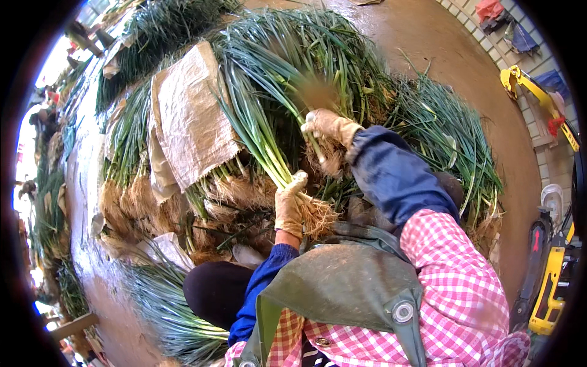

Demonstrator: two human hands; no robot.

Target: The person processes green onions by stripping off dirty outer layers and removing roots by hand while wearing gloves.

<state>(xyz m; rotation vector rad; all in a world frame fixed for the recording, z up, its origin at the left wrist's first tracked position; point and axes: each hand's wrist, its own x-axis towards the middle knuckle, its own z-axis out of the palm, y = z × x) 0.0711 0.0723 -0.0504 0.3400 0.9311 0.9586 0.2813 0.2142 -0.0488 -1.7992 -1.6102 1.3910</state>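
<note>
My left hand (288, 208), in a tan work glove, is closed round a bunch of green onions (265, 150) near its roots. The pale roots stick out past the hand toward my lap, and the long green leaves lean up and to the left. My right hand (331, 126), gloved alike, is closed on a green onion stalk (317, 148) with its root end hanging below the fingers. Just beyond both hands lies a big heap of green onions (330, 52), whose leaves partly merge with the held ones.
A beige woven sack (189, 116) covers part of the heap at left. More green onions lie at right (449, 131) and lower left (165, 306). A dark green apron (342, 278) covers my lap. Yellow equipment (547, 293) stands at the right edge by a tiled wall.
</note>
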